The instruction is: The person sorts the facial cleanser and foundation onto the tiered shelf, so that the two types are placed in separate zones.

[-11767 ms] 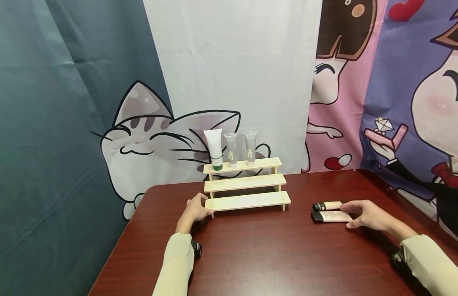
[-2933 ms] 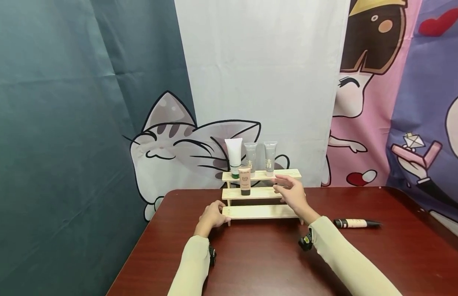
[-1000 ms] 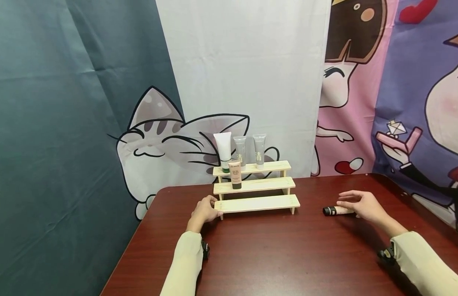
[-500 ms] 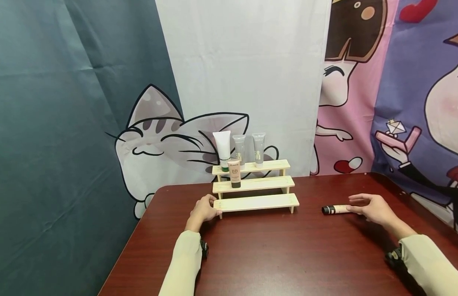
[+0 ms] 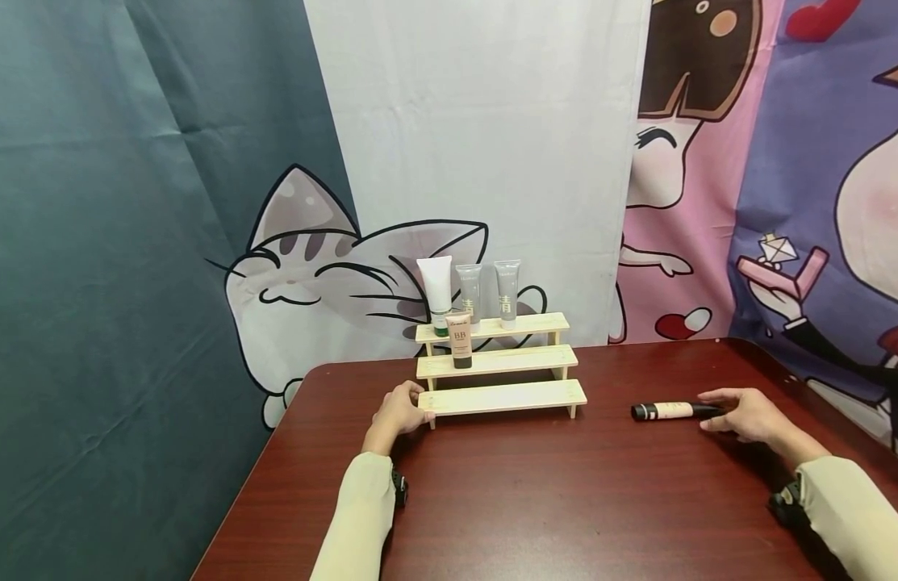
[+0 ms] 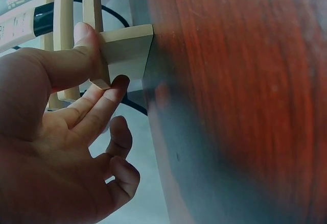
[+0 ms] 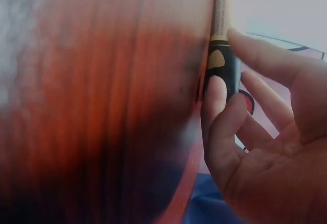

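Note:
My left hand (image 5: 399, 413) pinches the left end of the lowest step of a three-step wooden display stand (image 5: 503, 398), thumb on top and fingers beneath in the left wrist view. At the table's right, my right hand (image 5: 745, 418) has its thumb and fingers around the black tail end of a beige-and-black cosmetic tube (image 5: 672, 411). That tube lies on the table, cap pointing left; in the right wrist view fingertips overlap its dark end (image 7: 222, 63). A BB cream tube (image 5: 460, 340) stands cap-down on the middle step's left part.
On the top step stand a white tube (image 5: 436, 286) with a green cap and two clear grey tubes, left (image 5: 469, 290) and right (image 5: 507, 290). A printed cloth backdrop (image 5: 470, 121) hangs behind the reddish-brown table (image 5: 521, 492).
The BB cream tube went from the table to the middle step. Over the last second my right hand has slid rightward along the lying tube to its tail. My left hand keeps its grip.

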Demonstrator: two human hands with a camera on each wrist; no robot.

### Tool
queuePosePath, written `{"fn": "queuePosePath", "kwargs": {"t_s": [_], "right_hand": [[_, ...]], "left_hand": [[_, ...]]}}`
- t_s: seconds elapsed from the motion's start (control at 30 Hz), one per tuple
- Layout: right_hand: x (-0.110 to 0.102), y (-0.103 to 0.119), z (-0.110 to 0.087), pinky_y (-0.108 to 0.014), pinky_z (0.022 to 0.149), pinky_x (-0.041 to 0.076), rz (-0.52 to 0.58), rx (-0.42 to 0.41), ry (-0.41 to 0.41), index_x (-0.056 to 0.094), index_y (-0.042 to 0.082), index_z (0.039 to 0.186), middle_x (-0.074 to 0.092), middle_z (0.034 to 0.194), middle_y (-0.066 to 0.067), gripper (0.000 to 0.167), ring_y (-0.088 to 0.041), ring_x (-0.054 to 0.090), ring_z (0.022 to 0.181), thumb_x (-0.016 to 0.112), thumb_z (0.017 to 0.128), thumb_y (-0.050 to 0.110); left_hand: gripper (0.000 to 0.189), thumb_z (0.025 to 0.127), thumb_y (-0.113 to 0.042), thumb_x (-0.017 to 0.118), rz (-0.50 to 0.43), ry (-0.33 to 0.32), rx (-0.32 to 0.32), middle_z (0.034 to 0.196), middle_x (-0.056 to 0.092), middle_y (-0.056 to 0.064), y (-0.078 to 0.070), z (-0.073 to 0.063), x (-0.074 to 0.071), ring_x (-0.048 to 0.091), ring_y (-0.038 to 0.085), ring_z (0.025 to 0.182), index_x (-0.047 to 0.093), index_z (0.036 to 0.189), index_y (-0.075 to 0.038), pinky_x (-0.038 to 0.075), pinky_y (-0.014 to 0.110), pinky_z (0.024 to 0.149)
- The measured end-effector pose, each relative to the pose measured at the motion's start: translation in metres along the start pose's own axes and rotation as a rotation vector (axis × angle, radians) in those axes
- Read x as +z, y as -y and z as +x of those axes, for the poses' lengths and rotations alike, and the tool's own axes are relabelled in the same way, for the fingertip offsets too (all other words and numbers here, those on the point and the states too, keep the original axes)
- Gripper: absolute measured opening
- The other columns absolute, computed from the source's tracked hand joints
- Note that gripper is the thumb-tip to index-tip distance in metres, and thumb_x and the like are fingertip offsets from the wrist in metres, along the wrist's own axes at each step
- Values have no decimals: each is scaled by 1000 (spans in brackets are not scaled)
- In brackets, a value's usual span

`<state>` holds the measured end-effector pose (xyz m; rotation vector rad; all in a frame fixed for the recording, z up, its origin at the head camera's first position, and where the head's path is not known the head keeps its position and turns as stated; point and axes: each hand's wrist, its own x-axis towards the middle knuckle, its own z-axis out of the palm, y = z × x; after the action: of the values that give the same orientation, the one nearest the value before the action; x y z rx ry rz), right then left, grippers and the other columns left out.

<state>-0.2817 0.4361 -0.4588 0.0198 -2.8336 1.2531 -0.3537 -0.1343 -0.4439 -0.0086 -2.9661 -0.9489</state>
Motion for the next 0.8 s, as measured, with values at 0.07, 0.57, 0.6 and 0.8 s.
{"fn": "queuePosePath", "kwargs": {"t_s": [0.07, 0.57, 0.6, 0.8], "right_hand": [[-1, -2, 2, -31, 44, 46, -28, -11, -15, 58, -14, 124, 66, 96, -19, 61, -14, 47, 49, 84, 73, 8], [6, -1, 12, -23, 59, 45, -133, -242, -115, 75, 0, 100, 70, 88, -5, 26, -4, 56, 69, 82, 83, 18], [8, 1, 13, -24, 56, 47, -87, -257, -128, 73, -1, 102, 70, 88, -3, 25, -5, 57, 66, 80, 84, 15], [15, 17, 17, -35, 52, 55, 160, -303, -146, 61, -11, 110, 73, 87, 5, 27, -10, 68, 69, 70, 92, 6]], "left_hand": [[47, 77, -25, 87, -2, -5, 2, 111, 65, 4, 0, 0, 0, 61, 26, 101, 64, 116, -13, 46, 55, 81], [47, 76, -25, 86, 2, -1, -16, 113, 65, 6, 0, 1, 2, 61, 26, 101, 64, 116, -13, 46, 54, 82], [47, 76, -25, 86, 4, -1, -18, 113, 65, 6, 0, 1, 2, 61, 25, 101, 64, 116, -13, 46, 54, 82], [47, 77, -26, 86, 5, 3, -15, 114, 65, 5, 0, 1, 2, 61, 25, 102, 64, 116, -13, 45, 54, 82]]}}
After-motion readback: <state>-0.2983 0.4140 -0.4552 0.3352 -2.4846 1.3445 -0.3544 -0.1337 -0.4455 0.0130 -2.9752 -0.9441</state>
